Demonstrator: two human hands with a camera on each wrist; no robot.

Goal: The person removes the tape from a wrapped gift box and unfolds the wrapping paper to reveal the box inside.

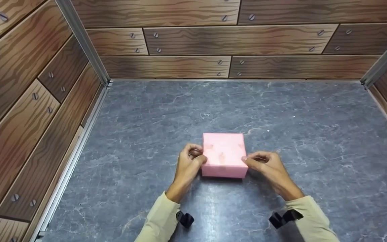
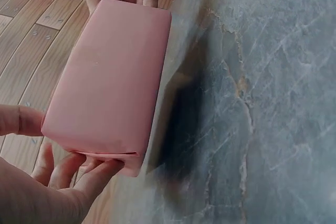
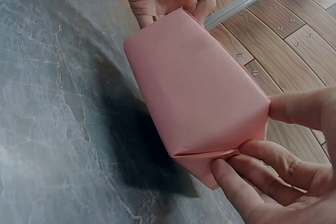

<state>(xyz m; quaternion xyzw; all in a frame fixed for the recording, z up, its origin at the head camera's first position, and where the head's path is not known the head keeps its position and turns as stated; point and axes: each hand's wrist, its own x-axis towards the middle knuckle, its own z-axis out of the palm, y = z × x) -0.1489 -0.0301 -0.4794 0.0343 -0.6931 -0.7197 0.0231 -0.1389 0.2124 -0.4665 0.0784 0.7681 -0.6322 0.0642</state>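
Observation:
A box wrapped in pink paper point(image 1: 223, 148) is held between both hands, a little above the grey marbled table, its shadow falling below it. My left hand point(image 1: 190, 163) grips the left end, thumb at the top edge and fingers against the folded end flap, as the left wrist view shows. On the opposite end my right hand point(image 1: 270, 168) grips in the same way, its fingers point(image 3: 236, 187) against the folded paper in the right wrist view. Small pieces of tape seem to lie on the top face. The underside is hidden.
The grey marbled tabletop point(image 1: 146, 134) spreads around the box. Wood-plank patterned walls point(image 1: 186, 40) with metal edging point(image 1: 79, 148) enclose it at the back and sides. A dark wrist device point(image 1: 185, 219) sits at each sleeve. Tiny white specks lie behind the box.

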